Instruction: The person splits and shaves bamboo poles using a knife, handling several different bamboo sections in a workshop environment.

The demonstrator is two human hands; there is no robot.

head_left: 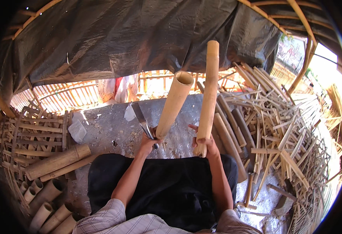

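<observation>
Bamboo workshop scene, shot from the head looking down over a black apron [167, 187]. The left hand [149, 142] has its grip wrapped tight around two things at once: the lower end of a short, hollow bamboo tube [175, 103] that tilts up and away to the right of the grip, and the handle of a big knife [141, 119], whose blade points up and away on the left side of that same grip. The right hand [206, 146] is closed around the bottom of a longer bamboo pole [210, 91], held almost upright, rising well above the grip. The two pieces stand near each other but don't touch, open ends up.

Looks like the sorting or picking stage, both pieces raised for a look before any cutting happens; the blade isn't touching bamboo. Just a guess, but any cut would call for freeing one hand first, since the left grip is crowded with tube plus knife, and the blade sits close to the fingers there.

Around the hands: a big heap of split strips [280, 128] off to the right of the right grip, a few whole poles [229, 132] just beside it, more tubes [50, 210] low on the left, and a dark tarp [132, 35] overhead.
</observation>
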